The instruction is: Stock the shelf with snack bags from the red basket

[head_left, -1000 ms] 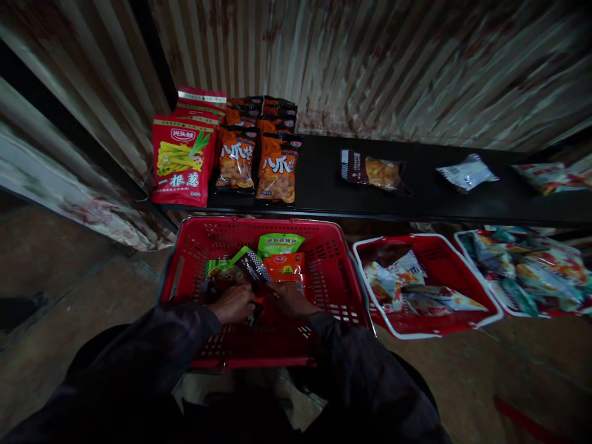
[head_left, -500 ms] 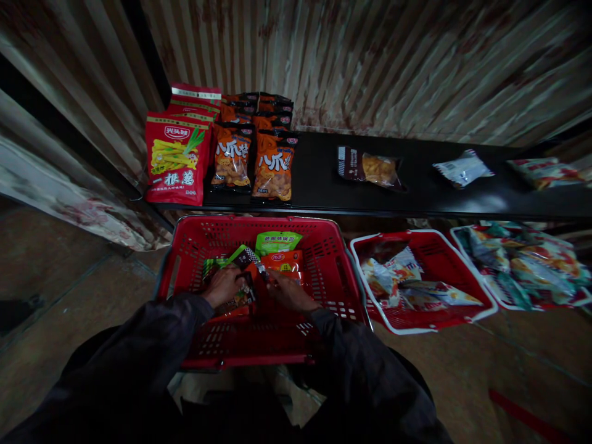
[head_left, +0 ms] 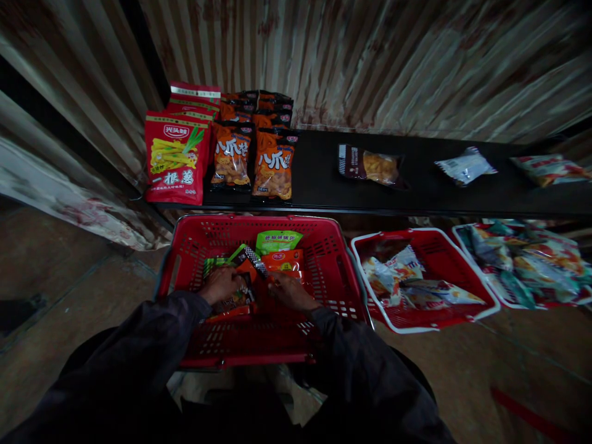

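Observation:
Both hands reach into the large red basket (head_left: 272,359) in front of me. My left hand (head_left: 222,283) lies over a dark snack bag (head_left: 241,298), its fingers closed on the bag's upper part. Opposite it, my right hand (head_left: 290,291) has its fingers bent at a checkered-edged package (head_left: 253,259); what they pinch, if anything, is too dark to tell. Behind the hands, a green snack bag (head_left: 278,241) leans at the basket's back wall, with an orange bag (head_left: 283,259) in front of it.
Red bags (head_left: 174,160) and orange bags (head_left: 272,166) stand at the left of the black shelf (head_left: 319,179). A brown bag (head_left: 372,166) and a white packet (head_left: 466,166) lie farther right. Two white-rimmed baskets (head_left: 437,330) hold more bags.
Both hands stay at nearly the same spots among the bags in the basket, with only slight finger movement. The view has shifted very slightly.

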`<state>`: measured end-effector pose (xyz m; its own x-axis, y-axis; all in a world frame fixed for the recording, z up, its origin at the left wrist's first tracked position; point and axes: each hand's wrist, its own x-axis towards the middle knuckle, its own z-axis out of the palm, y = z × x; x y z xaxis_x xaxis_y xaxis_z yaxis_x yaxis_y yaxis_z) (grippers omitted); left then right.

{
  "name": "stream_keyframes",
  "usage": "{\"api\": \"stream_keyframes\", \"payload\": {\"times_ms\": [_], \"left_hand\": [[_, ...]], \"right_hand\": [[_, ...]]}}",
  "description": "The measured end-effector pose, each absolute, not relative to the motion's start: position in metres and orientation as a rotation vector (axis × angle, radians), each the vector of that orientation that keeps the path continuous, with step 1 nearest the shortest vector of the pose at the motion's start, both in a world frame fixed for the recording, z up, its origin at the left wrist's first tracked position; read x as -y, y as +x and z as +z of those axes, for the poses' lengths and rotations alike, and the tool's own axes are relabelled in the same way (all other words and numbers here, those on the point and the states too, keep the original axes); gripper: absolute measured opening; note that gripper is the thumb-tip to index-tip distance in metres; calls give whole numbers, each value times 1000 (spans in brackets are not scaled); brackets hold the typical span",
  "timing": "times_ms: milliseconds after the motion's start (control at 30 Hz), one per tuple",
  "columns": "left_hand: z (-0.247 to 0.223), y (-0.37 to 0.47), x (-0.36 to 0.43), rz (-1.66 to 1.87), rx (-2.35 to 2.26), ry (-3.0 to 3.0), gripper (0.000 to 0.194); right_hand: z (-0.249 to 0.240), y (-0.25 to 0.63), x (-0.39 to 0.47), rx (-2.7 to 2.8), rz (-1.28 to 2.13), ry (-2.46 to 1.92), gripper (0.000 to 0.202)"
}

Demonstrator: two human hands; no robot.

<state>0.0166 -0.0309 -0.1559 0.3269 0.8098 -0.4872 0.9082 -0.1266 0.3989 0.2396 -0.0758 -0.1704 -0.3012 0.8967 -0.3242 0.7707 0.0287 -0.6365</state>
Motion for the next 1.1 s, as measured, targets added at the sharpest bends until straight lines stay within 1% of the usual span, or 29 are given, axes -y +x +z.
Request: {"api": "stream_keyframes", "payload": {"times_ms": [67, 200, 333, 467, 533, 667, 833, 1000, 1100], "left_hand": [[-155, 18, 30, -191, -1497, 1941, 27], [-153, 20, 28, -177, -1514, 1898, 40], [-158, 17, 27, -118, -1608, 1895, 33], [-169, 10, 26, -98, -1698, 1866, 47], [-174, 8, 26, -132, -1697, 1836, 49], [-178, 7, 27, -189, -1613, 1845, 42], [-174, 11, 36, -267, -1401, 1951, 16], [-165, 18, 45, -276, -1288, 2036, 13], [-159, 22, 47, -292, -1254, 2059, 13]], "right_hand": [[-170, 239, 76, 2136, 1132, -1751, 41], [-170, 239, 75, 2162, 1154, -1744, 41], [-171, 242, 76, 2199, 1118, -1728, 40], [-172, 245, 75, 2250, 1062, -1743, 36], [-172, 246, 75, 2261, 1057, -1749, 34], [-177, 248, 73, 2271, 1053, -1709, 35], [-183, 248, 74, 2248, 1064, -1690, 41], [-179, 244, 77, 2226, 1142, -1635, 47], [-179, 242, 77, 2193, 1184, -1633, 40]]}}
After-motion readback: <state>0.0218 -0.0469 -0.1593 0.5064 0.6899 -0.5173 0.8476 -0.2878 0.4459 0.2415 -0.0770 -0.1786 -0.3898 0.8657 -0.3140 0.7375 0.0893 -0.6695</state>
